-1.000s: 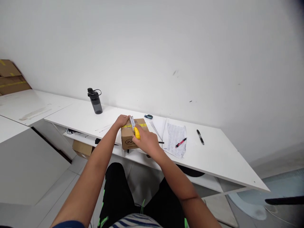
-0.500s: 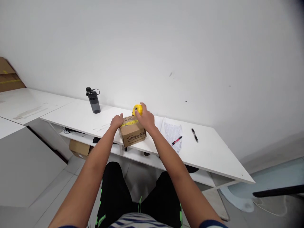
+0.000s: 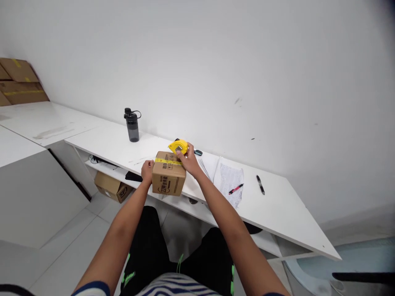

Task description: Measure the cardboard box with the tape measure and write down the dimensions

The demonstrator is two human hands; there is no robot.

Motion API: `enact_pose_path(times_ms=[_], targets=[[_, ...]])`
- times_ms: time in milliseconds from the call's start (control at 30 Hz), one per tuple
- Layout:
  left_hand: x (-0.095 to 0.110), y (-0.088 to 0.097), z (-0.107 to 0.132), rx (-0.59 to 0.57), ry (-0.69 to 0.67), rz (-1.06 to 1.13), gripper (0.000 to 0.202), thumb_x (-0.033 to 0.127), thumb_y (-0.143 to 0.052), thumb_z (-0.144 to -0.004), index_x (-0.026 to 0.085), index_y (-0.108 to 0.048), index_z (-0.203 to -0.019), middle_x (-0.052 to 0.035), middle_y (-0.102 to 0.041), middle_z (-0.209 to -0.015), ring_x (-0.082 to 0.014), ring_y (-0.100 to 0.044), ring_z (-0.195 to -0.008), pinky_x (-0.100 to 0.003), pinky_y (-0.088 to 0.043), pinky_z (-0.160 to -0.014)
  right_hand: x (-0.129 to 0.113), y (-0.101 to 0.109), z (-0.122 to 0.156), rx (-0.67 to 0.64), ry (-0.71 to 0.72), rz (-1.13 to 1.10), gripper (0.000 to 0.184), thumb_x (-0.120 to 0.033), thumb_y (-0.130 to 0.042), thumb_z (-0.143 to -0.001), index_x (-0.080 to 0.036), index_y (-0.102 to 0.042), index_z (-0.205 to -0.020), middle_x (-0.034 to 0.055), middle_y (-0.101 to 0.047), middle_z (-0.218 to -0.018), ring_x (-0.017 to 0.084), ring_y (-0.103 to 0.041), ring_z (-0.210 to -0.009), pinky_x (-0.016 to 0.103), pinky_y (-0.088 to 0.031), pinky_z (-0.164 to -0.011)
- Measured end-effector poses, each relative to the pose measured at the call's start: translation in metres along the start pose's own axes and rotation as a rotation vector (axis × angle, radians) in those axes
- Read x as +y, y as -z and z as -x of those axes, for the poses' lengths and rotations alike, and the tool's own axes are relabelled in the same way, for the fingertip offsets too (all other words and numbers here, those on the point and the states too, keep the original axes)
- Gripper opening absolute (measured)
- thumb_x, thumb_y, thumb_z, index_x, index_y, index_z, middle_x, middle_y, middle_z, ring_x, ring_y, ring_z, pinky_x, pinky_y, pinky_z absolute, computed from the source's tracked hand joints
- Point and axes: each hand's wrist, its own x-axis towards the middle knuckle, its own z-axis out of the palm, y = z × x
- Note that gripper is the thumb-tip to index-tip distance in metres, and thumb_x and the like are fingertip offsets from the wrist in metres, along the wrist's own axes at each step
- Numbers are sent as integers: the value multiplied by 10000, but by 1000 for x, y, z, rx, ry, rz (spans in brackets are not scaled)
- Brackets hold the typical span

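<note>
My left hand [image 3: 147,171] grips the left side of a small cardboard box [image 3: 169,176], its fingers partly hidden behind it. The box is closed with yellow tape across the top and carries dark printing on its front; it is tilted near the front edge of the white desk [image 3: 108,144]. In my right hand [image 3: 189,158] is a yellow tape measure [image 3: 178,146], held just above the box's back right corner. No blade can be made out.
A dark water bottle [image 3: 132,127] stands on the desk to the left. To the right lie an open notebook [image 3: 210,166], a scribbled sheet [image 3: 230,179], a red pen [image 3: 236,189] and a black pen [image 3: 260,185]. Another carton [image 3: 111,187] sits below; boxes [image 3: 23,84] are stacked far left.
The cardboard box has been turned and tilted, so another face with printing shows. My left hand has shifted lower along its side. The tape measure now shows its flat side; the view has shifted slightly.
</note>
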Motion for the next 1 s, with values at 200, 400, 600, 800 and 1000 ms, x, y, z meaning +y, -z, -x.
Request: enact_pose_path(times_ms=[200,400,600,800,1000], targets=[[18,20,30,-180,67,326,679,650,-163,-940,176,-570,-1207,-138,-695,-1128,-246,-658,-1025,-353,-510,-800,-12,7,1,-89,36,510,587,-483,-450,-921,-202,-336,-1423,128,-654,-1170,297,-639,-978,442,-498,-839],[51,10,72,-260,31,515,632,579,-620,-819,214,-512,-1323,-111,-622,-1288,-280,-584,-1187,-388,-454,-980,-36,0,-1,-350,189,459,621,-474,-421,-944,-215,-263,-1486,106,-613,-1288,258,-632,-1025,400,-477,-885],[54,-3,61,-180,-110,556,578,364,-589,-857,252,-433,-1403,-84,-605,-1331,-242,-610,-1165,-368,-489,-970,-54,0,-6,-468,158,699,611,-429,-393,-962,-199,-241,-1507,145,-624,-1281,302,-643,-998,378,-469,-806],[52,-8,59,-45,-219,338,368,291,-468,-896,213,-644,-1210,-53,-637,-1308,-223,-570,-1223,-344,-434,-1059,-58,30,8,-460,122,824,595,-438,-406,-965,-193,-253,-1485,139,-663,-1205,267,-661,-865,307,-430,-660],[53,-10,51,2,-201,264,362,270,-446,-873,221,-662,-1160,-37,-677,-1205,-228,-604,-1121,-344,-468,-985,-47,86,63,-335,-8,936,562,-494,-411,-960,-219,-323,-1443,89,-720,-969,246,-666,-714,294,-411,-596]])
